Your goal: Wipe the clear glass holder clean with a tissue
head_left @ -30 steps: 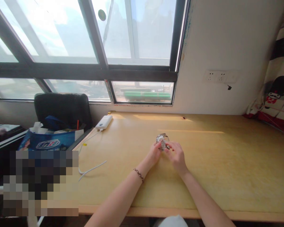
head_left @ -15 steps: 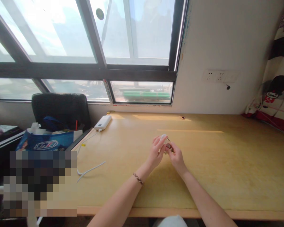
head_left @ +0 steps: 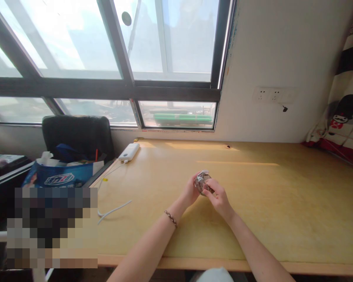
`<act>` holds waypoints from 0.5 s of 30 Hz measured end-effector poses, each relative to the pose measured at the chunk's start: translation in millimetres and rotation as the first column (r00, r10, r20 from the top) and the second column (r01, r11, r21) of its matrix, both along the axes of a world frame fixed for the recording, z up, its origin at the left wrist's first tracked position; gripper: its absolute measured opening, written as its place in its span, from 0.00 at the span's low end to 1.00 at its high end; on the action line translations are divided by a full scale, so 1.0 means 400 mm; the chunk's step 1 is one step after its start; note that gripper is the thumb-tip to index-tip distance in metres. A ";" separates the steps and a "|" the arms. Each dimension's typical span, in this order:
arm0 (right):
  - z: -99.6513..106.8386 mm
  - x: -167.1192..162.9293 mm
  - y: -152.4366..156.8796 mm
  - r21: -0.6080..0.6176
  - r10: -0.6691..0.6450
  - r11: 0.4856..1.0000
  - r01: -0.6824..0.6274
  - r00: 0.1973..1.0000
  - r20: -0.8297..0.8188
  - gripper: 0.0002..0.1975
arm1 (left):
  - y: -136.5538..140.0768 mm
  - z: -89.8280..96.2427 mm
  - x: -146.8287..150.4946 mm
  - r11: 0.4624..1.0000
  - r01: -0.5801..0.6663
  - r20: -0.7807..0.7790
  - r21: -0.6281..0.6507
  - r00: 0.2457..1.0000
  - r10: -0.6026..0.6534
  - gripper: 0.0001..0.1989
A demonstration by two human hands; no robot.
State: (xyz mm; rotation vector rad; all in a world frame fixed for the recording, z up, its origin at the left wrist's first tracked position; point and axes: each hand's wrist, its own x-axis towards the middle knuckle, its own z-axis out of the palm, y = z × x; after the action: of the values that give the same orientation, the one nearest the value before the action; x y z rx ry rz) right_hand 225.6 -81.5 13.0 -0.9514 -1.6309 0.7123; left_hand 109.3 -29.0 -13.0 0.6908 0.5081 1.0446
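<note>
A small roundish bundle (head_left: 201, 181), brown and whitish with a crumpled, shiny look, is held between my two hands above the middle of the table. Its exact kind cannot be made out. My left hand (head_left: 190, 191) cups it from the left side, the fingers mostly hidden behind it. From the right, my right hand (head_left: 219, 195) pinches its near side between thumb and bent fingers. A braided bracelet (head_left: 171, 218) circles my left wrist.
On the wooden table (head_left: 270, 211), a white power bank (head_left: 129, 152) lies at the far left with a white cable (head_left: 114, 210) trailing toward me. Left of the table stands a black chair (head_left: 78, 137) with a blue bag (head_left: 59, 174). A wall socket (head_left: 269, 94) is at the back right.
My left fingers have moved from over the bundle to behind it, so more of its crumpled surface faces me. My right hand stays on its right side, slightly shifted.
</note>
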 end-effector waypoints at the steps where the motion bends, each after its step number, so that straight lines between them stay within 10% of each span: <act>1: 0.001 -0.001 -0.001 0.023 0.015 1.000 -0.015 1.000 0.015 0.02 | 0.001 -0.001 -0.003 0.996 0.063 0.031 -0.060 0.998 -0.061 0.18; 10: 0.024 0.009 0.015 0.168 -0.065 0.985 0.027 0.972 0.226 0.05 | -0.006 0.016 -0.019 0.954 0.216 0.232 -0.207 0.958 -0.166 0.16; 15: 0.039 0.034 -0.050 0.011 -0.194 0.980 0.197 0.973 -0.127 0.12 | 0.008 -0.022 -0.009 0.973 0.095 0.280 -0.212 0.959 -0.032 0.17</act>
State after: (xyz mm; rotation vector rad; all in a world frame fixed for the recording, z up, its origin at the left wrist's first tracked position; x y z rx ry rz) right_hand 239.1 -101.6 28.8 -1.0141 -1.4106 0.6037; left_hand 105.7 -25.8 -21.9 0.3524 0.3513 0.9858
